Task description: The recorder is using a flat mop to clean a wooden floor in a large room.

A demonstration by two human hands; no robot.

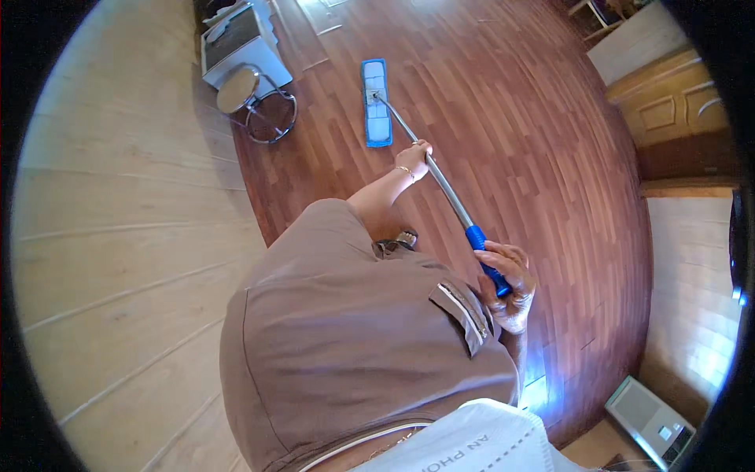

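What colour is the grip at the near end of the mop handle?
Blue: the grip shows best in the head view, beside the right hand.

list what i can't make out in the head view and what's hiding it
- Underside of the flat mop head: faces the floor, hidden by its own top.
- Inner side of the left hand on the metal pole: hidden by the hand itself.
- One foot: only one sandalled foot shows past the brown clothing.
- Dark object, far right: cut off by the black lens rim.
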